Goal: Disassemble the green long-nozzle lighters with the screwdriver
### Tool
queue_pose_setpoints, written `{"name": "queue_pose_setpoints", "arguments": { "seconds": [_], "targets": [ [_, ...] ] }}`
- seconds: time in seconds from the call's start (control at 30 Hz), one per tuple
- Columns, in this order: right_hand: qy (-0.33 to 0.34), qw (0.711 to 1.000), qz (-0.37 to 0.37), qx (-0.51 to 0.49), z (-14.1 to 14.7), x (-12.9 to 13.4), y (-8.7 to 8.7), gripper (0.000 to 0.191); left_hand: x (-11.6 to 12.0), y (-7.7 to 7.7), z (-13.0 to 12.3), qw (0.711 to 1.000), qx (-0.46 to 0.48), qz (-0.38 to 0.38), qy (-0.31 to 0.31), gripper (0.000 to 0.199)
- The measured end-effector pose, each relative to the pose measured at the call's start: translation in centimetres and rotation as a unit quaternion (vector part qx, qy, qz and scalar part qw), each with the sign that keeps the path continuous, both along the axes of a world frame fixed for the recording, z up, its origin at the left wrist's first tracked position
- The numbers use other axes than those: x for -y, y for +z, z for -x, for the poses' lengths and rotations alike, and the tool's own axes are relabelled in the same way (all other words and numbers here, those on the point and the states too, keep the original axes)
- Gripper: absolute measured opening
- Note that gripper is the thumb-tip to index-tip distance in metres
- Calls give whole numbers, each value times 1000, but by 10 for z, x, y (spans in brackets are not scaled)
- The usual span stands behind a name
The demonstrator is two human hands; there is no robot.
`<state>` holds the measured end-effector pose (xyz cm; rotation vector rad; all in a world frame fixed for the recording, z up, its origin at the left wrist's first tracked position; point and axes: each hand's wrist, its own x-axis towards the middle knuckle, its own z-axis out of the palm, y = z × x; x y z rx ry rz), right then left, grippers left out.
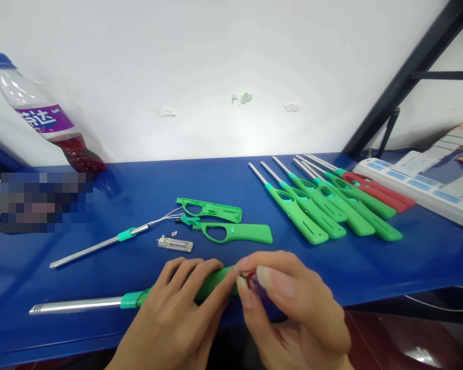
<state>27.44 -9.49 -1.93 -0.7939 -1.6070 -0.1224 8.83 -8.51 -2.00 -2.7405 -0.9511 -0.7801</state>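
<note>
At the table's front edge lies a green long-necked lighter (212, 283), its metal tube pointing left. My left hand (177, 303) is closed over its handle, pressing it against the table. My right hand (297, 303) pinches a small see-through purple and red tool (256, 283) between thumb and fingers at the handle's right end. Fingers hide most of this tool, and its kind is unclear. Beyond my hands are an opened green handle half (216, 210), another green handle piece (239, 233), a loose metal tube with wires (87, 253) and a clear fuel tank (175, 243).
Several green lighters (297, 213) and red ones (378, 190) lie side by side at the right. A white power strip (420, 187) sits beyond them. A drink bottle (48, 110) stands at the back left, near a blurred-out object (42, 203). A white wall borders the blue table (139, 180).
</note>
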Motion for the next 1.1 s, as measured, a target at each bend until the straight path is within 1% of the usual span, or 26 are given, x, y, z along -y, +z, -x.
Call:
{"name": "queue_pose_setpoints", "arguments": {
  "seconds": [0.07, 0.13, 0.23, 0.4, 0.53, 0.7, 0.9, 1.1],
  "targets": [
    [1, 1000, 5, 3, -1, 0, 1, 43, 1, -1, 0, 1000, 3, 8, 13, 43],
    [5, 1000, 9, 4, 0, -1, 1, 45, 1, -1, 0, 1000, -2, 7, 10, 41],
    [8, 1000, 4, -1, 0, -2, 2, 44, 0, 0, 2, 1000, -10, 4, -5, 41],
    [10, 1000, 1, 7, 0, -1, 1, 44, -1, 1, 3, 1000, -15, 2, -12, 42],
    [17, 1000, 6, 8, -2, -1, 0, 44, -1, 1, 2, 1000, -5, 3, -8, 43],
    [9, 1000, -3, 6, -1, -2, -1, 43, 0, 0, 3, 1000, -7, 3, -14, 44],
    [16, 1000, -2, 7, -1, -1, -1, 43, -1, -1, 3, 1000, -15, 1, -15, 43],
    [24, 1000, 11, 3, -1, -1, 0, 43, -2, -2, 3, 1000, -13, -5, -9, 44]
  ]
}}
